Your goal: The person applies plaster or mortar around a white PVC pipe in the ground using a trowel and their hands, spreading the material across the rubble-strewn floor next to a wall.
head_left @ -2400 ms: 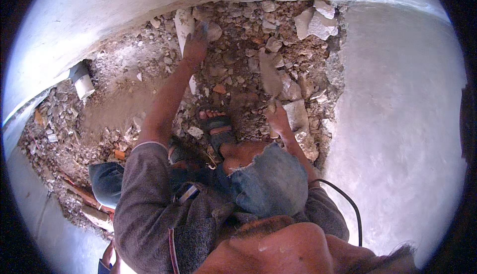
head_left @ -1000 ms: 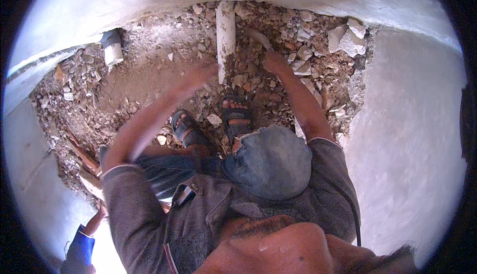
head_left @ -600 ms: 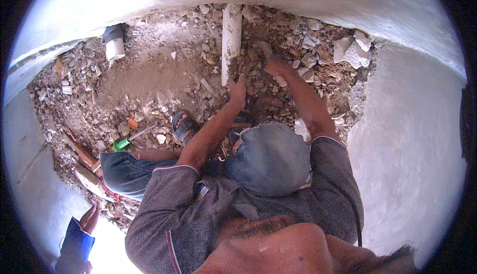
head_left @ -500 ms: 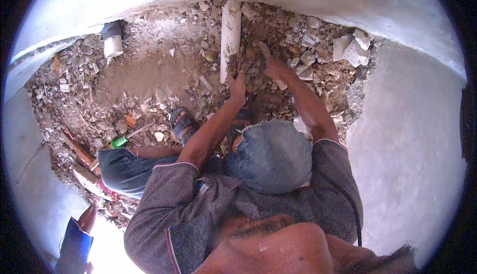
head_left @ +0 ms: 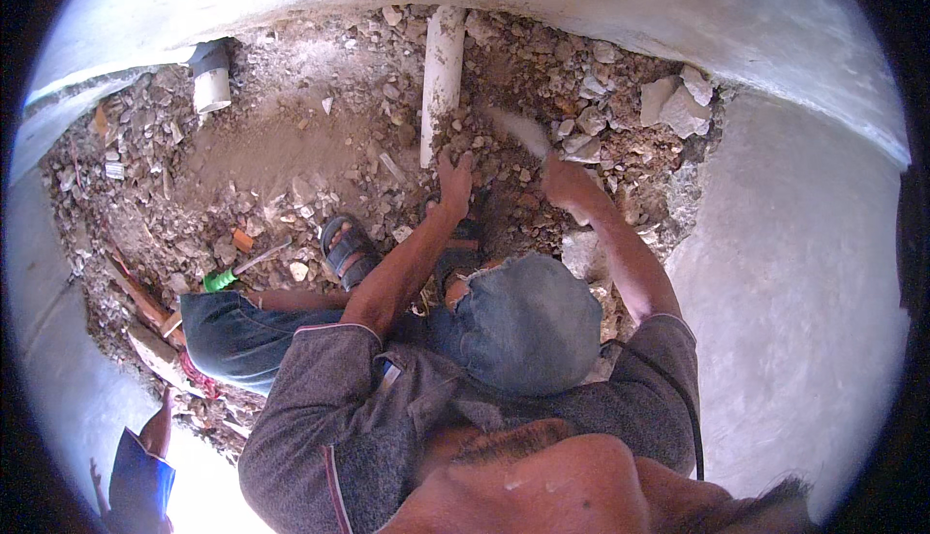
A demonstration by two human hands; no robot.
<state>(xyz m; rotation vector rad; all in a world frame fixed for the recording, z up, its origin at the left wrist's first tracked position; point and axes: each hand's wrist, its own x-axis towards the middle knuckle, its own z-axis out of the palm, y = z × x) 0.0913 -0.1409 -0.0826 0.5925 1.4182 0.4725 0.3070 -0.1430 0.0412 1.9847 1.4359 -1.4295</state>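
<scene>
Holding a blurred, pale-bladed tool (head_left: 523,132), my right grip (head_left: 573,188) is wrapped around its near end over the rubble (head_left: 593,89), right of the white pipe (head_left: 443,79). I have the left grip (head_left: 455,182) near the pipe's lower end; from here I cannot tell whether it holds anything. A green-handled tool (head_left: 221,280) lies beside the left leg (head_left: 221,335).

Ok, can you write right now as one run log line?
left hand: by white pipe, contact unclear | right hand: holding blurred tool | also there: green-handled tool, lying on rubble
</scene>
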